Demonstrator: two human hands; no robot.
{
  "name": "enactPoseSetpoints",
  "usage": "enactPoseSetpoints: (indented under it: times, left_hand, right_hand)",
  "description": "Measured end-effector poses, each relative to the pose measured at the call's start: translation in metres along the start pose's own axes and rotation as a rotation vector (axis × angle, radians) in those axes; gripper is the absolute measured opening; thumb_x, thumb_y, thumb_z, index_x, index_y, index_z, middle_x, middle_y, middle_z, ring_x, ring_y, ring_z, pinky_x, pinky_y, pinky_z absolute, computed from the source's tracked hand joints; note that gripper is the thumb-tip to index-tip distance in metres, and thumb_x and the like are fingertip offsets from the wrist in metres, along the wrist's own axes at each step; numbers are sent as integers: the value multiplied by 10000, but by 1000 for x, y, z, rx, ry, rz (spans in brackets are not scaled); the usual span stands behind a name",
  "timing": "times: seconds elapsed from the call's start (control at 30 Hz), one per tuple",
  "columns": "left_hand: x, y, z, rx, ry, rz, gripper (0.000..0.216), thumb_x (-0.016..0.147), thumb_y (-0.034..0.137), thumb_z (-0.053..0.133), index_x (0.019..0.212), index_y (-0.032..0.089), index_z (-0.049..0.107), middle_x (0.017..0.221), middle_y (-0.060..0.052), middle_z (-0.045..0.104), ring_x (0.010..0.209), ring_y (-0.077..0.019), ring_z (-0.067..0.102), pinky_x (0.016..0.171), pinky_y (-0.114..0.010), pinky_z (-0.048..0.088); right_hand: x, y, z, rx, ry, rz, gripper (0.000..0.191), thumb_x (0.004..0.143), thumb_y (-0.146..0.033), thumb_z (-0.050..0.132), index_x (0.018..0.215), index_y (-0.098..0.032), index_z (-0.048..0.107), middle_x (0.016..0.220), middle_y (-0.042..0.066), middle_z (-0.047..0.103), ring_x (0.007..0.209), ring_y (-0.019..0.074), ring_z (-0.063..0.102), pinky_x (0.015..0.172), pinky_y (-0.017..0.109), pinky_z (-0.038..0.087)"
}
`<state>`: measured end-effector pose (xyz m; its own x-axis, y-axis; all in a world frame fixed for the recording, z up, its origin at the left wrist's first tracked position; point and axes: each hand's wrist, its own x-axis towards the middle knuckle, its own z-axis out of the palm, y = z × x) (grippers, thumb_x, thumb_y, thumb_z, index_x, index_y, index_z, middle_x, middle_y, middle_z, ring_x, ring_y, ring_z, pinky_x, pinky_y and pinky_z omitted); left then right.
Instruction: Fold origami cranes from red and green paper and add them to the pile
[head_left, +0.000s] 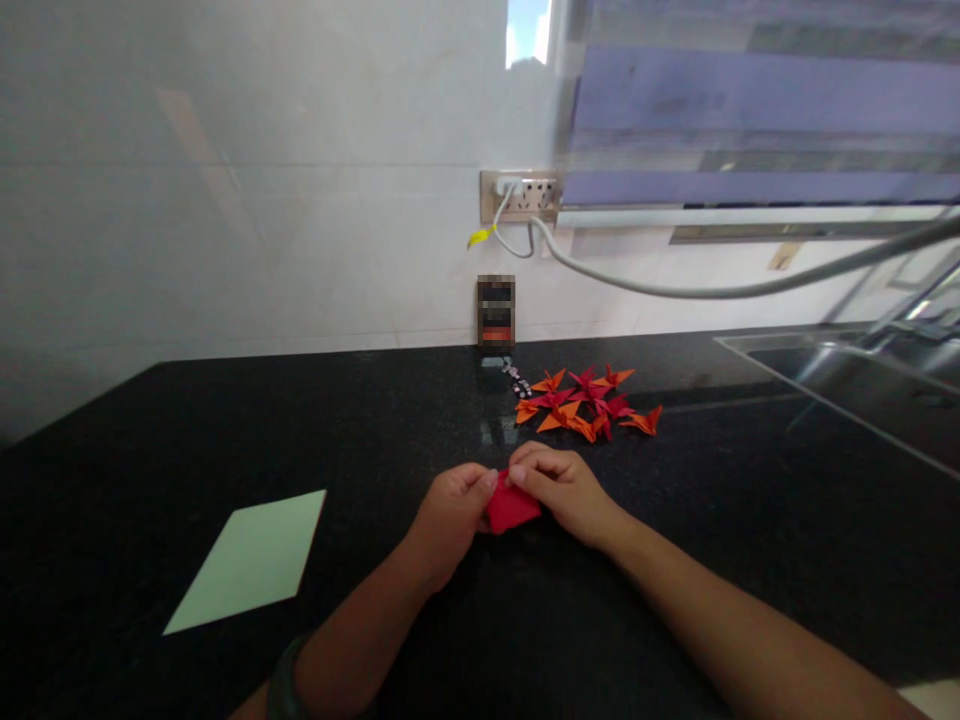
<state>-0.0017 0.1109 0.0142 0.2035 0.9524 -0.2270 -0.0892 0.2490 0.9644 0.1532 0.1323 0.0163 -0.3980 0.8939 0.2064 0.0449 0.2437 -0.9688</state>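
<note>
A small folded piece of red paper is held just above the dark counter, between both hands. My left hand pinches its left side, thumb on top. On the upper right edge, my right hand grips it with thumb and fingers pressed together. The fingertips hide part of the folds. Beyond the hands lies a cluster of several orange and red origami cranes. To the left, a pale green stack of square paper rests on the counter.
A phone-like object, blurred out, leans against the wall with a beaded strap before it. Above is a wall socket with a white plug and grey cable. A metal sink is set in the counter at right.
</note>
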Motion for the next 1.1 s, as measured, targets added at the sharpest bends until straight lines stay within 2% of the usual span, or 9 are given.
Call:
enactPoseSetpoints:
  times: [0.07,0.13,0.3,0.37,0.57,0.67,0.8,1.0,1.1]
  left_hand:
    - [1,-1,-2,166,74,113,256,752,388,510,686,144,550,550,14,547,500,-107,487,509,-231,380]
    - [2,0,-4,334,124,202,271,773,389,478,695,148,573,558,10,546,512,-116,483,507,-235,359]
    - [1,2,-7,516,180,309,263,782,364,464,678,158,591,601,-2,561,572,-138,504,550,-248,365]
    - [1,2,-7,448,176,287,270,778,373,475,652,158,580,582,2,545,559,-133,496,548,-246,366]
    - [4,1,-4,-63,67,76,390,759,510,465,740,133,563,569,-15,568,496,-129,515,537,-263,412]
    - [3,4,-3,-46,59,66,416,749,524,479,734,118,573,561,-21,567,506,-127,520,535,-256,412]
    - [1,4,-4,73,68,87,287,699,417,595,705,130,590,559,-2,567,522,-117,510,524,-231,393]
    - [0,2,-2,-57,27,68,247,731,376,556,716,132,592,574,-8,588,533,-123,535,541,-245,422]
    - [-1,4,-2,-4,26,42,255,712,383,573,661,133,585,562,-12,591,517,-121,542,525,-239,429]
  right_hand:
    - [1,2,3,105,73,135,278,676,-419,642,736,-178,516,610,-45,475,507,71,436,457,197,372]
    - [2,4,5,137,63,245,346,634,-428,671,782,-183,476,556,-73,453,441,59,402,398,179,343]
    - [2,8,5,60,-17,305,334,670,-456,627,722,-158,485,520,-71,458,405,44,392,383,169,335]
    - [1,9,4,41,-53,282,333,696,-462,600,659,-155,477,500,-72,438,408,40,390,393,167,339]
    - [1,9,2,32,-41,245,373,726,-487,554,583,-169,419,436,-82,410,374,39,365,373,166,301]
    - [2,7,2,37,-27,243,378,715,-488,565,577,-168,418,436,-84,407,370,36,357,375,166,307]
    - [2,6,2,39,-47,245,370,698,-493,582,604,-158,457,473,-74,425,387,38,376,383,167,323]
    - [1,3,-2,25,-92,191,357,731,-491,551,641,-153,480,517,-50,460,425,58,419,413,181,346]
    - [-1,0,-7,-88,-159,168,339,770,-470,510,657,-150,498,533,-45,445,447,66,406,427,187,349]
